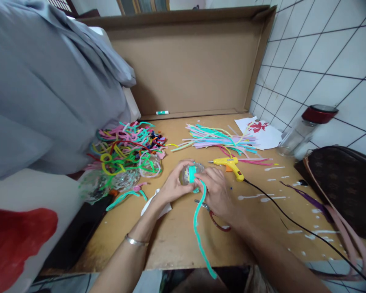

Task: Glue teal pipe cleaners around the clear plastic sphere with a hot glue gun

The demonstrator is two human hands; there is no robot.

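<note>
My left hand (pixel 177 184) is closed around a small clear, rounded piece (pixel 184 175), perhaps plastic or glass; its exact kind is hard to tell. A teal band is wrapped around this piece. With its fingers pinched at the band, my right hand (pixel 215 189) holds a teal pipe cleaner (pixel 197 224), whose long tail hangs down past the table's front edge. Under my right hand lies a pair of scissors (pixel 219 224) with red handles, partly hidden. A white paper piece (pixel 158 205) rests beneath my left wrist.
A yellow glue gun (pixel 232 165) with a black cord lies right of my hands. Behind are bundled pipe cleaners (pixel 219 138); a tangled colourful heap (pixel 125 146) sits left. A glass bottle (pixel 299 134) and brown bag (pixel 344 187) stand right. Cardboard (pixel 195 69) rises behind.
</note>
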